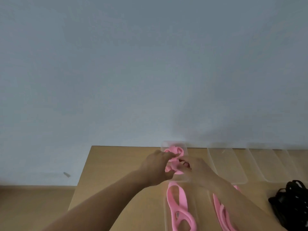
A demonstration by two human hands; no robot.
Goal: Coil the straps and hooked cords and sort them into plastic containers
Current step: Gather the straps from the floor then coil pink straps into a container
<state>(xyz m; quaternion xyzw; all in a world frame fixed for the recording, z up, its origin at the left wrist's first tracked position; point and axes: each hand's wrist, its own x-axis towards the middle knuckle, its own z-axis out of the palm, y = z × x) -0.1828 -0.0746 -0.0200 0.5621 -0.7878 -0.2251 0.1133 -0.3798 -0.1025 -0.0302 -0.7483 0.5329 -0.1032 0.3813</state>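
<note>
Reaching with both arms toward the far edge of the wooden worktop [116,164]. Curling the fingers of the left hand [156,165] round the left side of the coiled pink strap [175,151], and pinching the same strap's right side in the bent fingers of the right hand [198,169]; blurring the fingertips somewhat, yet showing both grips closed on the strap. Holding that strap within the far container [173,143], a clear plastic tray standing against the worktop's far edge. Showing, on the near side of the hands toward the front edge, a second pink strap [178,207] lying in loose open loops inside a near container [165,214]. Showing a third pink strap [221,212] just to its right, partly hidden beneath the right forearm; not allowing a judgement as to whether it is lying inside a tray. Showing two further clear containers [225,164] side by side along the far edge toward the far right corner. Showing a heap of black cords [290,202] at the right edge of the worktop, well apart from the hands. Showing a grey-blue wall [116,72] behind the far edge and a brown floor [33,205] beyond the left edge.
</note>
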